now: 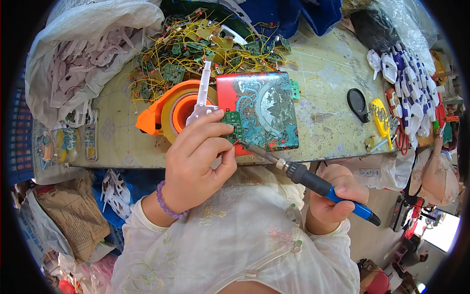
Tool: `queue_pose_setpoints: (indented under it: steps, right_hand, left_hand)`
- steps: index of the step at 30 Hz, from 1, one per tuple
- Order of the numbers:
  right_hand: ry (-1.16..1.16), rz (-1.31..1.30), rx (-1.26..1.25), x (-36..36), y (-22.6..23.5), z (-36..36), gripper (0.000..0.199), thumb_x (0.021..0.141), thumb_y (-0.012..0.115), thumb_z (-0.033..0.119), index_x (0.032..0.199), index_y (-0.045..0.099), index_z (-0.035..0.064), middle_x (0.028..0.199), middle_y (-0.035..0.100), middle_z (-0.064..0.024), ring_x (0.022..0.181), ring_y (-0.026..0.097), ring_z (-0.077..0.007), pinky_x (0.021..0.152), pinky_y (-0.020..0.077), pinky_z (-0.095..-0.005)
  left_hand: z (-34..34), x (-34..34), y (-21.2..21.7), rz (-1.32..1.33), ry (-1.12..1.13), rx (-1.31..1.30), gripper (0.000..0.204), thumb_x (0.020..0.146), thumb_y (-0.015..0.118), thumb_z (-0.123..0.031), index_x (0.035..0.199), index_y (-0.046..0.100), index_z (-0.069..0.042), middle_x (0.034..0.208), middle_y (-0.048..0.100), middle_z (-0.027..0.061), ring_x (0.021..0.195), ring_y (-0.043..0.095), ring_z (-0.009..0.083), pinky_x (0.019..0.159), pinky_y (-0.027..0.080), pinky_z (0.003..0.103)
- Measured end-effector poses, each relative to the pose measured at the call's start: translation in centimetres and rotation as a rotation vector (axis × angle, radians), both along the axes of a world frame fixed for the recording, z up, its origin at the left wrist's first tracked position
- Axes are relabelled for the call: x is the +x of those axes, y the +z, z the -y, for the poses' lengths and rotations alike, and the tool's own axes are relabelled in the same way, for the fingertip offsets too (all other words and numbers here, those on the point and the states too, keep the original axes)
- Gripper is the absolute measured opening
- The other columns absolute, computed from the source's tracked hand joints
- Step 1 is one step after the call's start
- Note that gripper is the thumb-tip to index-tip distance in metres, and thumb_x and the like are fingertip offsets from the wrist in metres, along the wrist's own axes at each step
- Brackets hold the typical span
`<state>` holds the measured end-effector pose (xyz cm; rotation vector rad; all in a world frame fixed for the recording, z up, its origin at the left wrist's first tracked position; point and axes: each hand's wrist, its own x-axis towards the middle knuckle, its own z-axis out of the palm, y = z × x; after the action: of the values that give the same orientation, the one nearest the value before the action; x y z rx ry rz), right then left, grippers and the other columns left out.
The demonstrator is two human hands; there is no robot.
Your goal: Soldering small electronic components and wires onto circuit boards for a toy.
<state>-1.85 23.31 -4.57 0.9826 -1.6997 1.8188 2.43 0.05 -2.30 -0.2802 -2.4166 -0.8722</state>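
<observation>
My left hand (193, 154) is closed with its fingertips on a small green circuit board (233, 122) and the base of a white plastic part (202, 93). Beneath the board lies a red box with a dark, patterned top (267, 110). In my right hand (338, 196) is a soldering iron (313, 180) with a blue and black handle. Its metal tip points left and meets the board's lower edge, close to my left fingertips; whether they touch is hard to tell. An orange tape dispenser (148, 120) with a tape roll stands just behind my left hand.
Circuit boards with yellow wires (205, 44) are heaped at the back. A white sack (98, 22) of white plastic parts stands far left. Toward the right lie a black round dish (358, 104), a yellow coil stand (382, 120) and several white-and-purple parts (411, 83).
</observation>
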Motion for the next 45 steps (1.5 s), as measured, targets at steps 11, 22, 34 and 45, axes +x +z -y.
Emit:
queue_pose_setpoints:
  steps: [11, 22, 34, 45]
  right_hand:
    - [0.02, -0.054, 0.037, -0.2, 0.8, 0.2, 0.034, 0.099, 0.043, 0.041, 0.091, 0.043, 0.0075, 0.059, 0.047, -0.0037, 0.046, 0.045, -0.0163, 0.044, 0.0352, -0.0279]
    - [0.032, -0.128, 0.093, -0.1, 1.3, 0.2, 0.035, 0.098, 0.044, 0.042, 0.089, 0.044, 0.0078, 0.059, 0.047, -0.002, 0.045, 0.044, -0.0149, 0.042, 0.0348, -0.0272]
    - [-0.218, 0.02, -0.062, 0.4, 1.3, -1.5, 0.035, 0.099, 0.04, 0.044, 0.094, 0.043, 0.0098, 0.058, 0.044, -0.002, 0.046, 0.042, -0.0145, 0.045, 0.0336, -0.0264]
    - [-1.222, 0.039, -0.442, -4.4, 6.8, -14.7, 0.023, 0.091, 0.053, 0.023, 0.08, 0.056, 0.0024, 0.059, 0.044, 0.0006, 0.05, 0.039, -0.0059, 0.046, 0.0267, -0.0188]
  left_hand:
    - [-0.1, 0.0, 0.2, 0.011, -0.001, -0.026, 0.017, 0.066, 0.068, 0.005, 0.076, 0.058, -0.002, 0.093, 0.064, 0.01, 0.101, 0.063, 0.0323, 0.08, 0.052, 0.038]
    - [-0.2, 0.0, 0.4, 0.008, 0.01, -0.056, 0.018, 0.065, 0.069, 0.005, 0.077, 0.058, -0.002, 0.094, 0.063, 0.0097, 0.101, 0.063, 0.0319, 0.079, 0.053, 0.038]
    - [-0.3, 0.1, 0.6, 0.0, 0.007, -0.059, 0.017, 0.065, 0.069, 0.005, 0.076, 0.058, -0.002, 0.094, 0.063, 0.0098, 0.101, 0.063, 0.0318, 0.08, 0.053, 0.038]
    - [-0.7, 0.1, 0.2, 0.005, 0.036, -0.017, 0.017, 0.065, 0.066, 0.007, 0.078, 0.059, -0.001, 0.095, 0.064, 0.0124, 0.103, 0.061, 0.0344, 0.085, 0.05, 0.041]
